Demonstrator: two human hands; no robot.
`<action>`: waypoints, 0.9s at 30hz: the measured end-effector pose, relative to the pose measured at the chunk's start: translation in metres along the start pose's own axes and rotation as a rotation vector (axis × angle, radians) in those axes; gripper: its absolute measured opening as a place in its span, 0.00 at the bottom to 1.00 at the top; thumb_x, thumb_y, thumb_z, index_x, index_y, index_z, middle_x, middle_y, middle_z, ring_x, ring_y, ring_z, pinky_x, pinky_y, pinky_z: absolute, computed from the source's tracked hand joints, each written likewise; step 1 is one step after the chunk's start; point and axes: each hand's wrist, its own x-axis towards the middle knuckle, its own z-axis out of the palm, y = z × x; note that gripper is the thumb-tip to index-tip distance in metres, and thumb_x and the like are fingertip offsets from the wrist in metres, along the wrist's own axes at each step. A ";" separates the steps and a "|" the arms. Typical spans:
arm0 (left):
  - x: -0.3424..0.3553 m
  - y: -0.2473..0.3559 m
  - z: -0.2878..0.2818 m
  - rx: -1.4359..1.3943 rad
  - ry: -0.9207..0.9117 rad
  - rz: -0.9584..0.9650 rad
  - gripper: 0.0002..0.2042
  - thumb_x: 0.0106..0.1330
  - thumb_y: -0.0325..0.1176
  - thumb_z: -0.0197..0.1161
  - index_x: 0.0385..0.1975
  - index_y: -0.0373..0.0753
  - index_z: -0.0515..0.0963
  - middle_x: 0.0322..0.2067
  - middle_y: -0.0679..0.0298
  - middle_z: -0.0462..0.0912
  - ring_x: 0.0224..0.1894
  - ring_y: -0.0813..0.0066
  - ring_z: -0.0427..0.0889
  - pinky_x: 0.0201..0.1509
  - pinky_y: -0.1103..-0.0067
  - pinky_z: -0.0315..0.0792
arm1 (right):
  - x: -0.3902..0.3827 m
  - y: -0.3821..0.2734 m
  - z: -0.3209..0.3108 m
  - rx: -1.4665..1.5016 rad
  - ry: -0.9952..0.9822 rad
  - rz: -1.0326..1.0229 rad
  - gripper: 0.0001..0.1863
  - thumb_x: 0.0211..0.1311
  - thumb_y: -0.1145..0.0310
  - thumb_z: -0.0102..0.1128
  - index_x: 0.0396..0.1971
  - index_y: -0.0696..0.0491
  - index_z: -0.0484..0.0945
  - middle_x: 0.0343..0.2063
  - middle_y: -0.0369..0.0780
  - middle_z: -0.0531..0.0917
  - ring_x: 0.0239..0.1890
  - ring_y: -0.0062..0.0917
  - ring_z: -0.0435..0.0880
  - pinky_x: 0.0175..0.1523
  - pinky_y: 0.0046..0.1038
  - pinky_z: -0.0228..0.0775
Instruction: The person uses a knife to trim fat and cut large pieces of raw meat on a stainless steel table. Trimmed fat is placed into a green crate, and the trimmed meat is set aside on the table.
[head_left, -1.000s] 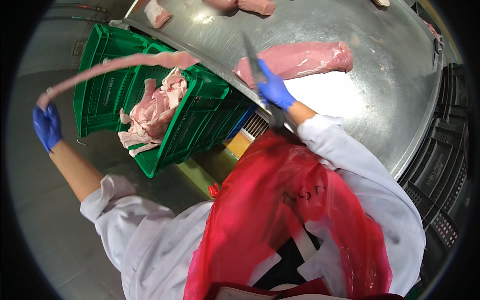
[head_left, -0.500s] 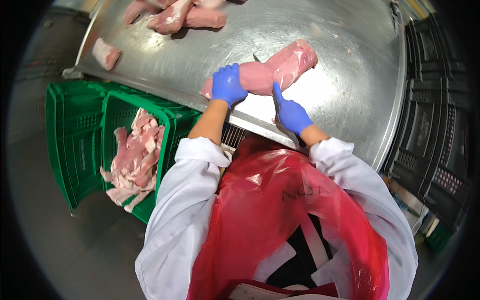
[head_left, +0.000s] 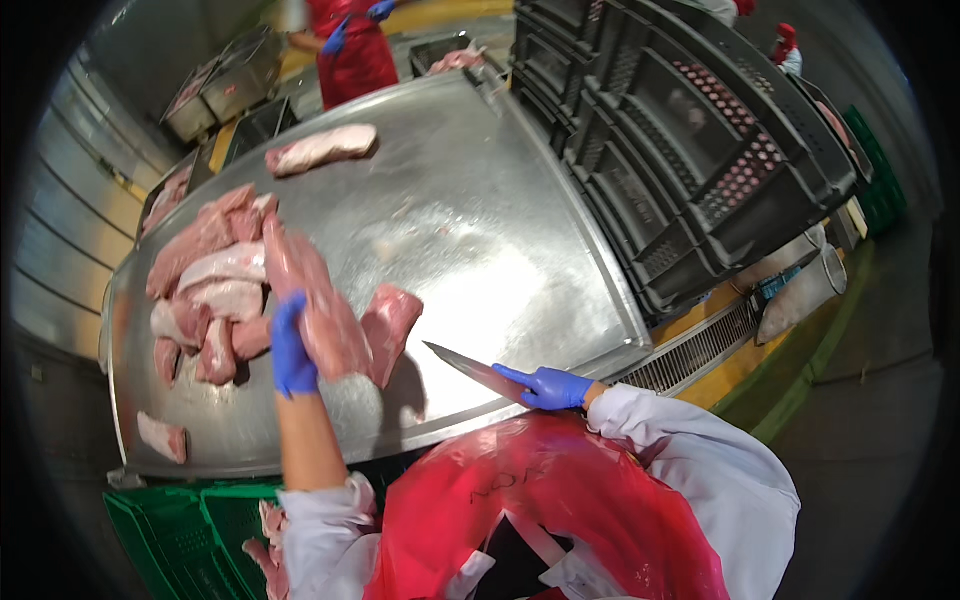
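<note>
My gloved left hand grips a long piece of pork loin from its left side, beside the meat pile. The loin's edges are a little blurred. Close against its right side is a shorter chunk of pork; whether the two are joined I cannot tell. My gloved right hand is closed around a knife, its index finger stretched along the back. The knife's blade points left over the table's near edge, apart from the meat. The knife's handle is hidden in the hand.
Several pork pieces are heaped on the metal table. One piece lies farther back, a small one near left. Black crates are stacked right, a green crate below left. Another person in a red apron stands beyond.
My view has swung right and farther over the table. My left hand has carried the loin toward the pile. My right hand has drawn the knife out of the meat and away.
</note>
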 end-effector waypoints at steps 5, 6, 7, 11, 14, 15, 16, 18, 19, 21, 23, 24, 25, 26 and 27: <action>0.044 0.078 0.258 0.110 -0.474 0.365 0.21 0.71 0.36 0.61 0.61 0.39 0.70 0.56 0.63 0.76 0.55 0.73 0.77 0.60 0.76 0.72 | -0.032 0.041 -0.068 -0.119 0.188 0.026 0.39 0.67 0.66 0.49 0.76 0.42 0.44 0.29 0.55 0.83 0.23 0.51 0.81 0.34 0.48 0.72; 0.058 0.055 0.267 0.258 -0.402 0.420 0.22 0.70 0.35 0.62 0.62 0.38 0.68 0.57 0.62 0.75 0.57 0.72 0.76 0.60 0.76 0.72 | -0.038 0.050 -0.078 -0.117 0.219 0.043 0.38 0.69 0.66 0.49 0.76 0.45 0.45 0.31 0.53 0.84 0.22 0.49 0.81 0.31 0.47 0.73; 0.095 0.016 0.220 0.643 -0.388 0.511 0.28 0.68 0.36 0.65 0.65 0.35 0.65 0.61 0.56 0.73 0.62 0.65 0.73 0.64 0.72 0.69 | -0.040 0.050 -0.088 -0.140 0.248 0.068 0.36 0.71 0.64 0.48 0.76 0.46 0.46 0.28 0.54 0.83 0.22 0.47 0.81 0.31 0.44 0.72; 0.112 -0.191 0.012 1.692 -0.089 0.134 0.43 0.45 0.49 0.78 0.60 0.32 0.68 0.58 0.42 0.73 0.60 0.48 0.74 0.69 0.62 0.64 | -0.081 0.084 -0.081 0.154 0.380 0.167 0.36 0.71 0.64 0.49 0.76 0.44 0.48 0.26 0.52 0.82 0.23 0.44 0.82 0.35 0.40 0.73; 0.066 -0.217 -0.011 1.821 0.261 0.044 0.33 0.42 0.45 0.77 0.48 0.31 0.78 0.40 0.48 0.85 0.44 0.50 0.85 0.53 0.64 0.78 | -0.125 0.117 -0.056 0.215 0.354 0.329 0.41 0.66 0.67 0.52 0.77 0.39 0.45 0.30 0.50 0.83 0.27 0.38 0.83 0.38 0.36 0.75; 0.070 -0.217 -0.042 1.707 0.257 -0.068 0.32 0.44 0.44 0.76 0.48 0.31 0.78 0.40 0.49 0.85 0.44 0.51 0.85 0.51 0.66 0.79 | -0.130 0.122 -0.051 0.260 0.382 0.299 0.42 0.66 0.68 0.52 0.77 0.40 0.45 0.30 0.49 0.84 0.28 0.36 0.84 0.40 0.34 0.76; 0.085 -0.213 -0.088 1.588 0.256 -0.174 0.30 0.46 0.43 0.74 0.48 0.32 0.78 0.39 0.50 0.85 0.44 0.52 0.85 0.49 0.68 0.80 | -0.134 0.125 -0.046 0.303 0.407 0.265 0.42 0.65 0.68 0.53 0.77 0.41 0.44 0.30 0.47 0.85 0.29 0.33 0.85 0.41 0.33 0.77; 0.085 -0.221 -0.105 1.125 0.226 -0.357 0.27 0.49 0.40 0.72 0.49 0.33 0.78 0.39 0.53 0.85 0.43 0.55 0.85 0.46 0.70 0.80 | -0.146 0.131 -0.042 0.378 0.419 0.265 0.43 0.65 0.68 0.53 0.77 0.42 0.44 0.30 0.45 0.86 0.31 0.29 0.86 0.43 0.30 0.77; 0.079 -0.224 -0.100 0.789 0.206 -0.423 0.26 0.51 0.39 0.70 0.50 0.33 0.78 0.40 0.55 0.84 0.42 0.56 0.85 0.46 0.71 0.80 | -0.150 0.134 -0.042 0.413 0.402 0.285 0.43 0.65 0.68 0.53 0.77 0.42 0.44 0.31 0.44 0.86 0.32 0.27 0.87 0.44 0.29 0.78; 0.071 -0.222 -0.076 0.147 0.080 -0.304 0.23 0.57 0.35 0.64 0.54 0.35 0.77 0.43 0.60 0.83 0.44 0.60 0.83 0.50 0.71 0.79 | -0.144 0.143 -0.036 0.420 0.423 0.236 0.43 0.65 0.69 0.54 0.77 0.41 0.44 0.30 0.42 0.86 0.32 0.25 0.86 0.43 0.28 0.78; 0.055 -0.160 0.084 -0.078 -0.154 -0.193 0.33 0.62 0.31 0.60 0.70 0.37 0.62 0.64 0.59 0.71 0.66 0.64 0.69 0.70 0.70 0.63 | -0.132 0.149 -0.033 0.455 0.494 0.198 0.44 0.64 0.69 0.56 0.77 0.40 0.45 0.25 0.38 0.80 0.26 0.21 0.79 0.35 0.26 0.74; 0.068 -0.127 0.141 -0.103 -0.256 -0.088 0.34 0.66 0.29 0.57 0.73 0.40 0.55 0.71 0.62 0.61 0.73 0.66 0.59 0.75 0.73 0.54 | -0.119 0.144 -0.035 0.463 0.494 0.153 0.45 0.63 0.70 0.57 0.77 0.39 0.46 0.23 0.36 0.77 0.23 0.20 0.76 0.32 0.25 0.72; 0.078 -0.086 0.211 -0.081 -0.307 -0.111 0.30 0.69 0.33 0.56 0.71 0.40 0.59 0.68 0.61 0.66 0.68 0.67 0.66 0.71 0.71 0.61 | -0.109 0.131 -0.047 0.514 0.445 0.209 0.45 0.63 0.71 0.57 0.77 0.39 0.46 0.23 0.36 0.77 0.22 0.19 0.75 0.31 0.25 0.71; 0.090 -0.046 0.284 -0.056 -0.367 -0.141 0.26 0.72 0.37 0.55 0.69 0.40 0.63 0.64 0.60 0.71 0.63 0.68 0.73 0.67 0.69 0.68 | -0.099 0.124 -0.056 0.600 0.362 0.297 0.43 0.65 0.72 0.55 0.77 0.39 0.47 0.23 0.36 0.78 0.20 0.19 0.74 0.29 0.25 0.71; 0.081 -0.008 0.342 -0.041 -0.478 -0.038 0.22 0.73 0.40 0.56 0.63 0.39 0.68 0.57 0.59 0.74 0.58 0.68 0.76 0.63 0.67 0.72 | -0.084 0.126 -0.056 0.578 0.424 0.227 0.43 0.65 0.72 0.55 0.77 0.39 0.47 0.23 0.36 0.79 0.19 0.19 0.74 0.28 0.25 0.71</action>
